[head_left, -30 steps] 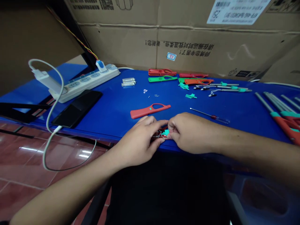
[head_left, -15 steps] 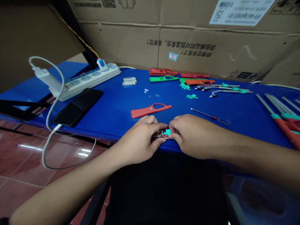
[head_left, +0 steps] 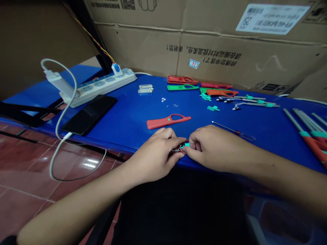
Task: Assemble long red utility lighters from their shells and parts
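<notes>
Near the table's front edge my left hand (head_left: 158, 153) is closed, thumb and fingers on the two sides of a red lighter casing half (head_left: 184, 152). Inside the casing lie thin white wires (head_left: 180, 147) and a teal trigger piece (head_left: 186, 145). My right hand (head_left: 212, 147) has its thumb and curled fingers at that teal trigger piece; the fingertips are partly hidden. Just beyond my hands lies another red casing half (head_left: 159, 123), with a small teal part in it. A screwdriver (head_left: 237, 132) with a clear handle rests beyond my right hand.
Casing halves (head_left: 182, 87), loose teal parts (head_left: 213, 108) and metal tubes with wires (head_left: 265, 104) lie toward the back. Several lighters (head_left: 313, 139) are at the right. A power strip (head_left: 107, 83) and a phone (head_left: 89, 114) with a cable occupy the left. A cardboard box (head_left: 143, 44) stands behind.
The whole view has shifted slightly, so things appear farther right. My right thumb now lies straighter across the teal trigger piece; my left hand keeps its grip on the casing.
</notes>
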The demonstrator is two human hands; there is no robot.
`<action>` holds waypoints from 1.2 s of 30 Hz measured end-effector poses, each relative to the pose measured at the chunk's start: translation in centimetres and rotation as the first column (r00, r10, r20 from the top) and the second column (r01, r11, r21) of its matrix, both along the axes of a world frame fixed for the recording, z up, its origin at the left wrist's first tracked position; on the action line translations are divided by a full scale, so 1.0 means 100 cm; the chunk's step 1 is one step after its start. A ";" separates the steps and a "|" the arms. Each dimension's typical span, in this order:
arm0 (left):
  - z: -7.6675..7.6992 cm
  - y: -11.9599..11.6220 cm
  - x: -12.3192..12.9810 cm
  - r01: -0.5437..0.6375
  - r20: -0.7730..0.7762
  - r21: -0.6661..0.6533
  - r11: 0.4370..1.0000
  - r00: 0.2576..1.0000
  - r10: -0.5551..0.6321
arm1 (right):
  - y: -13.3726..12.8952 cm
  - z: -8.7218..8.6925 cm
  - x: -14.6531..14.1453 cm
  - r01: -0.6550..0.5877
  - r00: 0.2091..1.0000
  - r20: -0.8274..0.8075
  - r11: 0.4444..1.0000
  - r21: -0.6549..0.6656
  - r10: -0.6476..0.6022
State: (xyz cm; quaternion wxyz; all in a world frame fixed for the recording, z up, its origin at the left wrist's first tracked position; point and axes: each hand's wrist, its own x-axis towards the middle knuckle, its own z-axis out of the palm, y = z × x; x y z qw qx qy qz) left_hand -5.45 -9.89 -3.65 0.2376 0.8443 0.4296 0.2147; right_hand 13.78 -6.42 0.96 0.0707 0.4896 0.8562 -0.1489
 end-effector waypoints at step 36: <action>-0.003 0.002 -0.004 -0.047 0.141 0.044 0.998 0.989 0.040 | -0.008 -0.029 0.036 -0.293 0.934 -0.102 0.899 0.325 0.342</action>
